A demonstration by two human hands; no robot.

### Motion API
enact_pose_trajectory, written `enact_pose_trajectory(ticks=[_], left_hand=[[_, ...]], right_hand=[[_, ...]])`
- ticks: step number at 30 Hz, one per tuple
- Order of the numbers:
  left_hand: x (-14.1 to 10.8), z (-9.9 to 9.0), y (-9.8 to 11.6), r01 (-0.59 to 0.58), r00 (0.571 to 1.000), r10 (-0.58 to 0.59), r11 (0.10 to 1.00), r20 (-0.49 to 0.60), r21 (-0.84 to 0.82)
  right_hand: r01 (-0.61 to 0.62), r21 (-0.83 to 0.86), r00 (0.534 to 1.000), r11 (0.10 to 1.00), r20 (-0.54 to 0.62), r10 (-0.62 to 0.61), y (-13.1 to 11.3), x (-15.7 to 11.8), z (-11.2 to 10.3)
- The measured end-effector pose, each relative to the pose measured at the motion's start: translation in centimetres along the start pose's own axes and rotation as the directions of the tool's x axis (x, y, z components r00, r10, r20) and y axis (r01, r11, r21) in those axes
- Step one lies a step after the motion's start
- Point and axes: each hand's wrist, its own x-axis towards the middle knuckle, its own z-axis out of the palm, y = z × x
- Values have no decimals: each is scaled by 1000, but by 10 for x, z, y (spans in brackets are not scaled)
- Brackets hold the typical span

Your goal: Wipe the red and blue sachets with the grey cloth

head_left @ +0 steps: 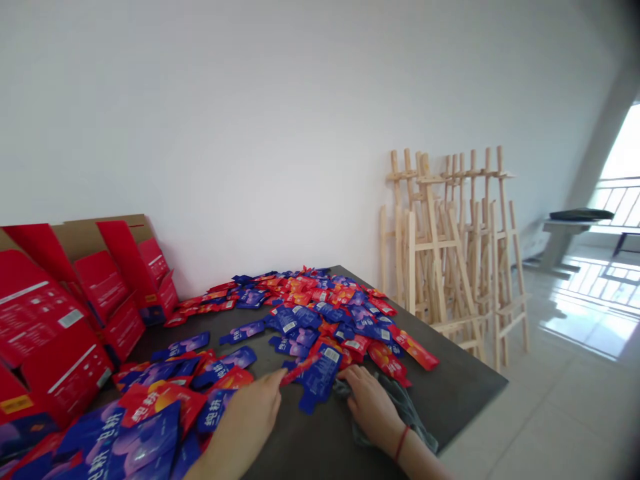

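My left hand (253, 413) pinches a red pouch (301, 368) by one end, just above the dark table (295, 453). Below and beside that pouch lies a blue pouch (323, 373) with a spout-shaped tip and a barcode. My right hand (371, 403), with a red string at its wrist, is closed over a grey-green cloth (405, 410) on the table, its fingertips close to the blue pouch. Beyond both hands spreads a loose heap of red and blue pouches (310, 313). More pouches (145, 427) are piled left of my left hand.
Open red cardboard boxes (107, 293) stand in a row along the table's left side. A white wall (275, 133) rises behind the table. Several wooden easels (440, 247) lean together past the table's right edge. Farther right, a grey stand (560, 243) is near a bright window.
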Motion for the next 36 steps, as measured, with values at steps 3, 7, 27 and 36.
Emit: enact_pose_trajectory(ticks=[3, 7, 27, 36], left_hand=[[-26, 28, 12, -217, 976, 204, 944, -77, -249], [-29, 69, 25, -74, 991, 126, 795, 45, -602], [-15, 94, 13, 513, 815, 72, 368, 574, -775], [-15, 104, 13, 492, 843, 109, 239, 527, -837]], right_hand=[[-62, 138, 992, 988, -103, 77, 11, -1, -8], [-112, 159, 974, 981, -177, 140, 22, -6, -24], [36, -76, 997, 996, 74, -31, -6, -31, 0], [59, -91, 996, 994, 69, -53, -29, -32, -5]])
